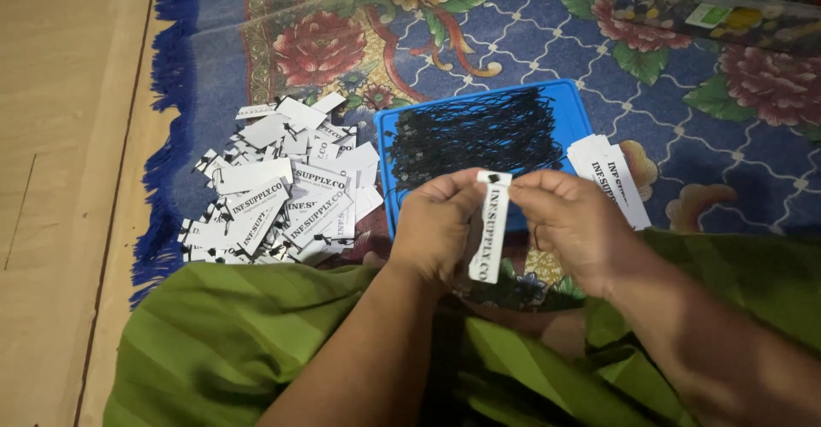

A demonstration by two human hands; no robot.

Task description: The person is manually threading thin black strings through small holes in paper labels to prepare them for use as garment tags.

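From the head camera I see both of my hands raised over my lap, meeting on one white paper tag (490, 226) with black printing that hangs upright between them. My left hand (434, 226) has its grip closed on the tag's upper left edge, thumb and fingertips pinched narrow around it, and the tag's lower end hangs down just right of that palm. My right hand (571, 222) pinches the tag's top from the other side, fingers curled tight; whether it also holds a string there I cannot tell, as that spot is too small and dim. Just beyond both grips lies a blue tray (571, 109) on the carpet, filled with a heap of black strings (475, 132). Just beyond the right hand, at the tray's right edge, rests a small stack of white tags (611, 177). Well off to the left of the left grip, a loose pile of tags (278, 192) spreads over the carpet, some with black strings on them. The floral carpet (530, 33) has a blue fringe along its left side, touching a pale wooden floor (60, 179). Below both wrists, green cloth (222, 341) covers my lap. Far beyond the right grip, at the top corner, sits a clear container (718, 3) of small mixed items.
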